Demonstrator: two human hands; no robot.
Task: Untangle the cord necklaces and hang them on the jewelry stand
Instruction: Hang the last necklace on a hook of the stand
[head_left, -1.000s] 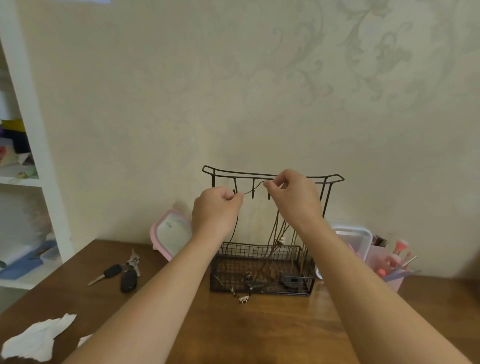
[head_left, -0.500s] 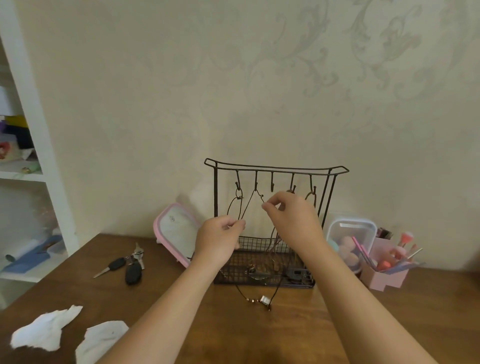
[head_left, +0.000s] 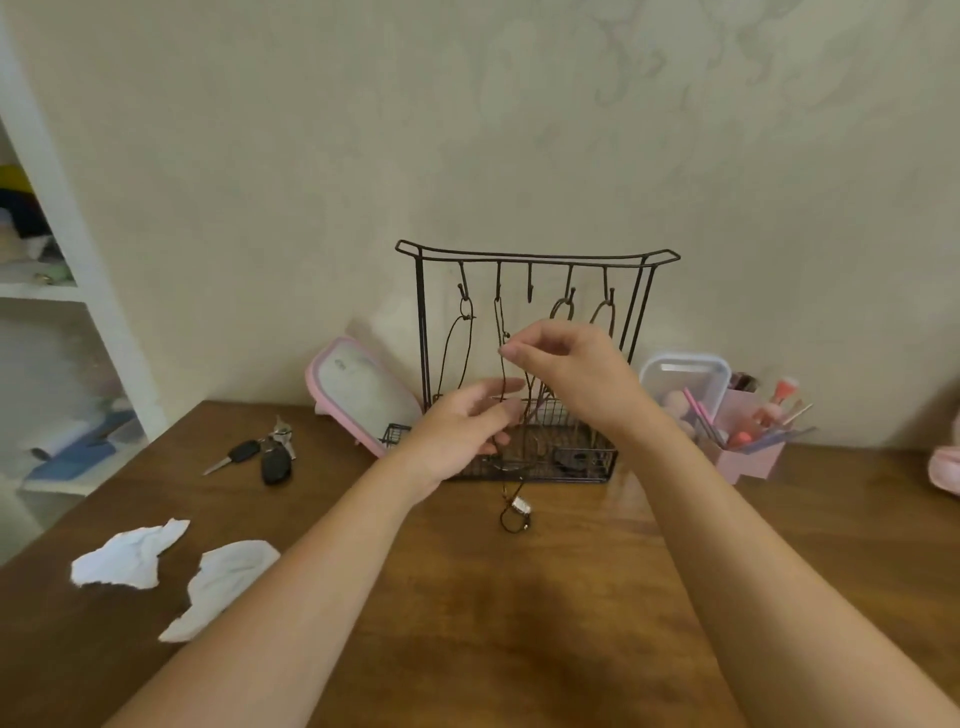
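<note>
One broad wooden table (head_left: 519, 597) spreads under both my forearms, and far off to the left of my left hand (head_left: 462, 431) stands a white shelf unit (head_left: 88, 270). Straight beyond my hands, against the wall, is the black wire jewelry stand (head_left: 535, 255), with a row of hooks under its top bar and a mesh basket at its foot.

My left hand is low in front of that basket, fingers loose and apart, gripping nothing. My right hand (head_left: 576, 374) is higher and just to the right of it, with thumb and forefinger pressed together on the cord necklace (head_left: 498, 317).

A pink-lidded box (head_left: 358, 395) leans just left of my left hand. To the right of my right hand are a clear tub (head_left: 685, 379) and a pink holder (head_left: 753, 457) of brushes. Two crumpled tissues (head_left: 130, 558) lie well to the left, nearer me, and a bunch of keys (head_left: 267, 452) lies beyond them.

The pinched cord hangs from the second hook and drops past my left fingertips (whether it touches them I cannot tell). Its pendant (head_left: 521, 505) lies on the table below my left hand. A second cord (head_left: 457, 353) hangs from the first hook, above my left hand. Two more loops (head_left: 561, 309) hang on the hooks above my right hand.
</note>
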